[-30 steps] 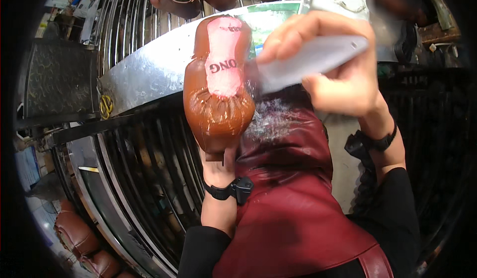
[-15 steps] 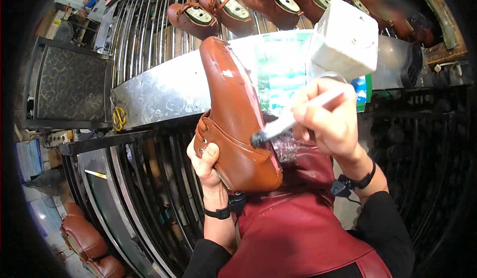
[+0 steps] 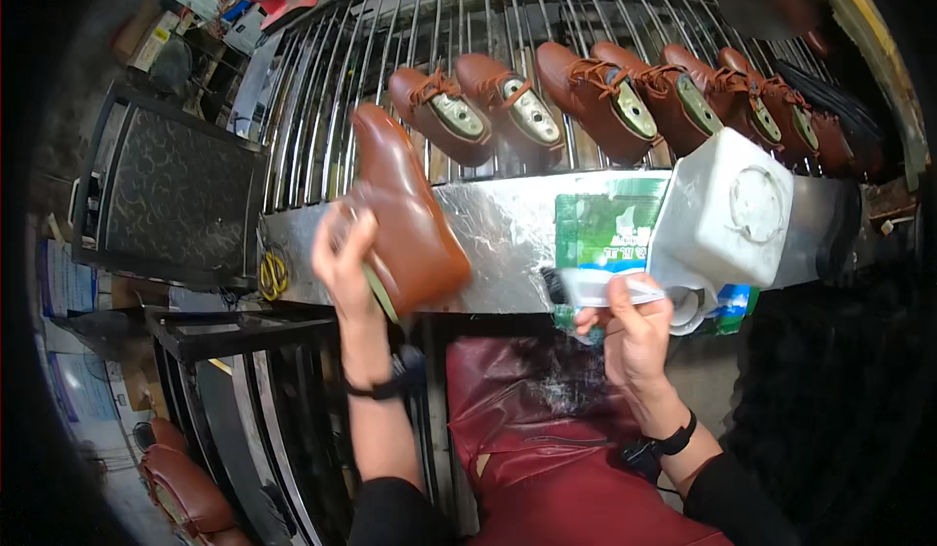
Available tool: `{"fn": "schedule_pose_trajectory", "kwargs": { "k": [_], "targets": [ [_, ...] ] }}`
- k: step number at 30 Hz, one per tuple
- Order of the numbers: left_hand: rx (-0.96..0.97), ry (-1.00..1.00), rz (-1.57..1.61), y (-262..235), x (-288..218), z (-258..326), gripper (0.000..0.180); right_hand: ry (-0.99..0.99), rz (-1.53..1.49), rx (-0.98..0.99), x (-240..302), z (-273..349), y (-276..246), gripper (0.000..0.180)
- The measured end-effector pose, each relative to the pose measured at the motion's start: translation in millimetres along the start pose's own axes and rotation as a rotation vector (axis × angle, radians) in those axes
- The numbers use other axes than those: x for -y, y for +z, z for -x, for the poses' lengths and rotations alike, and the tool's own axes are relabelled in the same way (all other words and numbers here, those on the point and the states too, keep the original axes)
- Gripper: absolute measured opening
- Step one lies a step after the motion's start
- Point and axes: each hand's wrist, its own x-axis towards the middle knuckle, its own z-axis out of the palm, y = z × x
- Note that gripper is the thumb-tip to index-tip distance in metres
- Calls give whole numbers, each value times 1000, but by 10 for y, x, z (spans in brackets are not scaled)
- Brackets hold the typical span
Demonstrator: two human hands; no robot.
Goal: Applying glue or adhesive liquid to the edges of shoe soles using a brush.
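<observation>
A brown leather shoe [image 3: 410, 234] is raised at the left, its toe pointing away over the metal bars. My left hand [image 3: 344, 268] is closed around its laced opening; both are somewhat blurred by motion. In my right hand [image 3: 636, 339], nearer the middle, is a brush [image 3: 607, 287] with a pale handle and a dark tip directed left. A white square plastic container [image 3: 732, 209] stands tilted just beyond that hand, on a green and blue plastic bag [image 3: 600, 239] lying over the metal ledge.
Several brown lace-up shoes [image 3: 597, 102] stand in a row on the rack of metal bars [image 3: 337, 107] beyond the ledge [image 3: 498, 219]. Yellow-handled scissors [image 3: 273, 275] hang at the ledge's left end, near a dark patterned panel [image 3: 176, 180]. More brown shoes [image 3: 190, 483] are at lower left.
My left hand has carried the shoe left and away from my lap toward the rack. The brush has come off the shoe's lower edge and is now apart from it, still in my right hand.
</observation>
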Motion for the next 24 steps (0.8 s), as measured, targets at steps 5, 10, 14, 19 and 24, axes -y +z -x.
{"fn": "schedule_pose_trajectory", "kwargs": {
  "k": [5,10,14,19,24],
  "targets": [
    [-127,-35,-1176,-253,168,-2113,62,-93,42,50,206,-8,125,19],
    [-95,-168,-1476,89,324,-2291,75,-2,27,-12,155,40,33,18],
    [-176,21,-1465,-381,-187,-1636,97,9,-1,15,178,109,21,18],
    [-172,354,-1560,-292,-2521,359,52,-51,14,-72,318,286,-293,17],
    [-475,-462,-2231,-2286,-4753,1831,83,72,-166,96,449,540,-240,18]
  ]
}}
